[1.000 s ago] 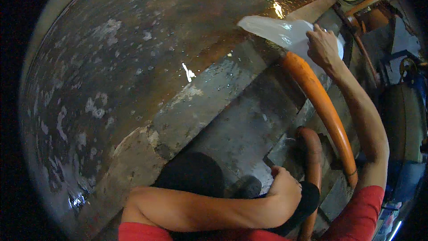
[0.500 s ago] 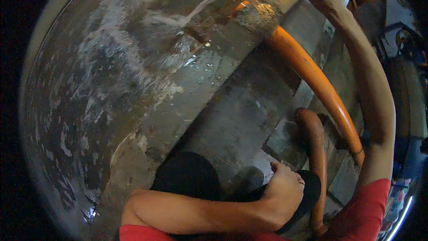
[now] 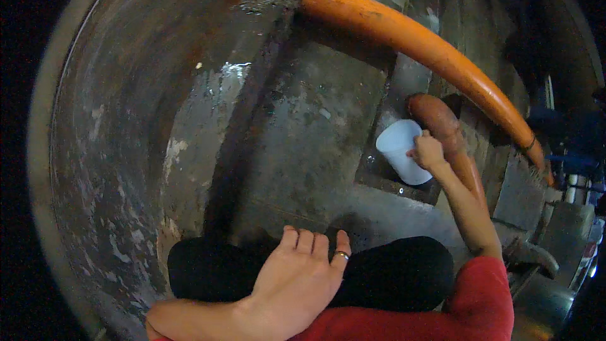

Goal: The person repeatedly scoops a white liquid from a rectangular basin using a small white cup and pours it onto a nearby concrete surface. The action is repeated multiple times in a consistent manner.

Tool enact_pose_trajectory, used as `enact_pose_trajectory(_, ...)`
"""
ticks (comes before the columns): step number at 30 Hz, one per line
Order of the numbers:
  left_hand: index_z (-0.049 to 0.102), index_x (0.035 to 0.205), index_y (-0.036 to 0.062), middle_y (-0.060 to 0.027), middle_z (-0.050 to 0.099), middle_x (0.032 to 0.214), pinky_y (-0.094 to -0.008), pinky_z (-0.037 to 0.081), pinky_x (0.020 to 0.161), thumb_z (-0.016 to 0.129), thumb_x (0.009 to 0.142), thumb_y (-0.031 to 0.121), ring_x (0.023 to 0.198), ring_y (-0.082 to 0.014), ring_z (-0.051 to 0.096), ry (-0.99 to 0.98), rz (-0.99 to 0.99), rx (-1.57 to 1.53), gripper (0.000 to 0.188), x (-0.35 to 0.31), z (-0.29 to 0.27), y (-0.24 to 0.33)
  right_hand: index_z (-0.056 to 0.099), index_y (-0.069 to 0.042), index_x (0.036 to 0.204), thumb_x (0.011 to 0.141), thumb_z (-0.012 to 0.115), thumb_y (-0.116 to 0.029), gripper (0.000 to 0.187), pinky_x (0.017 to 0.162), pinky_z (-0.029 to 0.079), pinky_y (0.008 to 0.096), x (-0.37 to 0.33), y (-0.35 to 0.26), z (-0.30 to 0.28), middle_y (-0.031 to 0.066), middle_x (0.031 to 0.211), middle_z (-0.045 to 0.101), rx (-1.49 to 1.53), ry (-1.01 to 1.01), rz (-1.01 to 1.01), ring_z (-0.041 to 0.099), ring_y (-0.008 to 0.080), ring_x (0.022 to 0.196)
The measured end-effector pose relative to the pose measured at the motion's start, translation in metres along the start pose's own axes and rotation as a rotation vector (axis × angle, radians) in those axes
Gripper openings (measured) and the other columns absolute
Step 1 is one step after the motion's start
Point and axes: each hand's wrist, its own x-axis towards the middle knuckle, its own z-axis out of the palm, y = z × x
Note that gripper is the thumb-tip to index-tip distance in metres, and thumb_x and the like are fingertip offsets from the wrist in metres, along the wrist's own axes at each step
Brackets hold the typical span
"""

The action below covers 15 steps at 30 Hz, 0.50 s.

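My right hand (image 3: 429, 153) is closed on the side of a small white plastic bucket (image 3: 404, 159), at right of centre. The bucket is tilted, its mouth toward the upper left, over a dark rectangular recess (image 3: 372, 173) with wet glints. Whether a handle is in my grip cannot be told. Just beyond it lies the rounded end of a dull orange-brown pipe (image 3: 435, 113). Low in the middle, my left hand (image 3: 297, 284) is held palm down between my knees, fingers a little bent and apart, with a ring on one; nothing is in it.
A thick bright orange pipe (image 3: 404, 31) curves across from the top to the right. Its far end passes through a rough, wet concrete ledge (image 3: 208, 107). To the left curves the wet, stained inside of a large round basin (image 3: 107, 151). Black-clad knees (image 3: 398, 271) are close in front.
My right hand has come down from the top right with the bucket to the recess. Water no longer streams into the basin. My left hand has shifted left, and the view has turned.
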Motion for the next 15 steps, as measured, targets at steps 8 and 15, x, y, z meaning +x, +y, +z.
enact_pose_trajectory(8, 0.046, 0.132, -0.0016, -0.0173, 0.062, 0.094, -0.0427, 0.045, 0.086, 0.056, 0.091, 0.037, 0.091, -0.0326, 0.059, -0.091, -0.046, -0.047, 0.057, 0.044, 0.002, -0.003, 0.069, -0.005, 0.101, 0.085, 0.06, -0.018, 0.022, 0.083, 0.055, 0.0449, 0.033, 0.02, 0.189, 0.0281, 0.125, 0.055, -0.178, -0.249, 0.036, 0.06, 0.0412, 0.11)
enact_pose_trajectory(15, 0.045, 0.134, -0.0018, -0.0185, 0.062, 0.096, -0.0437, 0.046, 0.088, 0.056, 0.092, 0.038, 0.092, -0.034, 0.06, -0.2, -0.112, -0.125, 0.059, 0.08, -0.001, -0.007, 0.068, -0.004, 0.112, 0.089, 0.05, -0.012, 0.03, 0.081, 0.052, 0.0548, 0.096, -0.001, 0.227, 0.0254, 0.115, 0.064, -0.177, -0.478, 0.036, 0.06, 0.0492, 0.103)
